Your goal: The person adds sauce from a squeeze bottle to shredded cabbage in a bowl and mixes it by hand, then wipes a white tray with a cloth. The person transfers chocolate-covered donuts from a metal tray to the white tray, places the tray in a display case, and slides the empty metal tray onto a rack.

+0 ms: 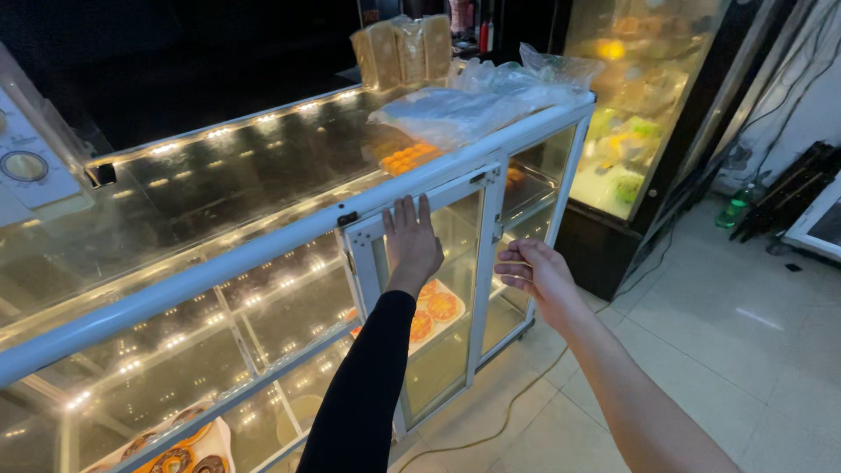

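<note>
Glass door (447, 298) of display case, white frame, near case's right end. Left hand (410, 241) in black sleeve, flat on door's upper frame, fingers spread, gripping nothing. Right hand (533, 271) just beside door's right edge, fingers curled loosely, holding nothing; contact with frame hard to tell. Tray of round orange pastries (431, 313) behind glass, partly hidden by arm. Clear plastic bags (473, 101) on case top (263, 166). Doughnuts (175, 455) lower left, cut off by picture edge.

Left hand (412, 241) flat on glass door (438, 333)
</note>
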